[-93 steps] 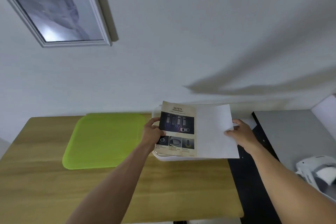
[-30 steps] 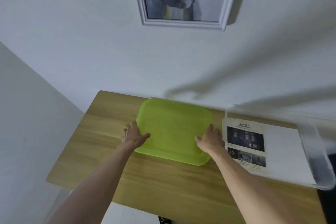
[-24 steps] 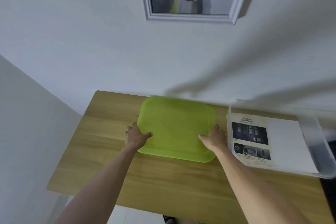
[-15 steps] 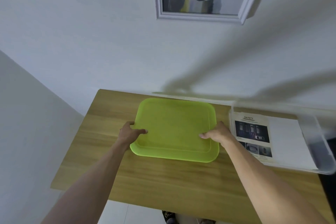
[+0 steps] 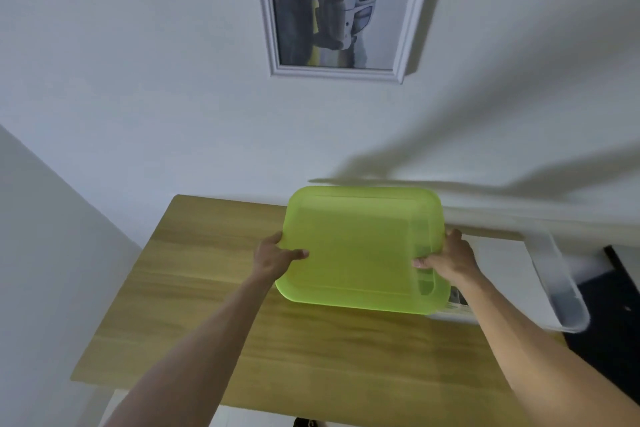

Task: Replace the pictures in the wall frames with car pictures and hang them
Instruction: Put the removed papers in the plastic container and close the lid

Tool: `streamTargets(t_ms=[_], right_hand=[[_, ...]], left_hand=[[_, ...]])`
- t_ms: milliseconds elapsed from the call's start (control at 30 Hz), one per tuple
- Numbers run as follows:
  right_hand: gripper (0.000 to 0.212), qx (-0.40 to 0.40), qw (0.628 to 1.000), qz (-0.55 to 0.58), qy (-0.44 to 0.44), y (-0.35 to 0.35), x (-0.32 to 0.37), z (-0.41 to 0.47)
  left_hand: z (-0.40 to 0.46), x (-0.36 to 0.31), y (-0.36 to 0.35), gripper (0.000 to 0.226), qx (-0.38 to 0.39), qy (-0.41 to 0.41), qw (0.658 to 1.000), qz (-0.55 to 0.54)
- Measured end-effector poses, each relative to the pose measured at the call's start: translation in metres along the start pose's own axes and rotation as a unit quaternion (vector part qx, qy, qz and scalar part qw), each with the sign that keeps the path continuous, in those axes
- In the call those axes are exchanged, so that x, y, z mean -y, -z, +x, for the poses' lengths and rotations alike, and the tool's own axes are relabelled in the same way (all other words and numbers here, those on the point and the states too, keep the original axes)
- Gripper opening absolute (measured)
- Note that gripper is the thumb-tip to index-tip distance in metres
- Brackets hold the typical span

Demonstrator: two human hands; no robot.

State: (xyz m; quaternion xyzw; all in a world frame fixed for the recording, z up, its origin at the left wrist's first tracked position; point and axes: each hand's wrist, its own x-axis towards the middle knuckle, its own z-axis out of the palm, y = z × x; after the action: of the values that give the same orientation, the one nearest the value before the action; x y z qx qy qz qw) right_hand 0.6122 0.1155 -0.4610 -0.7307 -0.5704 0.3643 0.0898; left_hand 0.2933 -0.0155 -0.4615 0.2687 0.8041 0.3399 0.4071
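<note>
Both hands hold a translucent green lid (image 5: 360, 246) lifted off the wooden table (image 5: 214, 288). My left hand (image 5: 275, 255) grips its left edge and my right hand (image 5: 446, 256) grips its right edge. The lid overlaps the left part of a clear plastic bin (image 5: 561, 288), hiding most of the printed car sheet inside; only a corner of the sheet (image 5: 459, 300) and white paper (image 5: 498, 270) show. On the wall above hangs a white picture frame (image 5: 341, 10) with a car picture in it.
The table stands against the white wall, with a side wall to its left. A dark surface (image 5: 609, 322) lies beyond the bin at the right. Bare tabletop stretches left of and in front of the lid.
The green lid, which lay flat on the table with my hands at its sides, has been gripped, lifted and carried right over the clear bin. Earlier both hands held the car sheet over the bin.
</note>
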Motion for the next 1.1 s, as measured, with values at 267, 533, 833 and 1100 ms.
streamTargets(t_ms=[267,533,833,1100], right_hand=[[0.087,-0.019,0.998,-0.018,-0.049,0.102,-0.094,0.022],[0.079,0.003,0.997,-0.045,-0.070,0.172,-0.180,0.064],[0.066,0.037,0.996,-0.045,-0.061,0.188,-0.214,0.108],[0.064,0.071,0.991,-0.093,-0.058,0.181,-0.212,0.122]], left_hand=[[-0.039,-0.051,-0.118,0.087,0.052,-0.022,0.998,0.016],[-0.065,-0.083,-0.224,0.077,0.066,-0.022,0.996,0.062],[-0.074,-0.105,-0.279,0.082,0.020,0.007,0.993,0.118],[-0.077,-0.112,-0.285,0.063,-0.012,0.039,0.985,0.169]])
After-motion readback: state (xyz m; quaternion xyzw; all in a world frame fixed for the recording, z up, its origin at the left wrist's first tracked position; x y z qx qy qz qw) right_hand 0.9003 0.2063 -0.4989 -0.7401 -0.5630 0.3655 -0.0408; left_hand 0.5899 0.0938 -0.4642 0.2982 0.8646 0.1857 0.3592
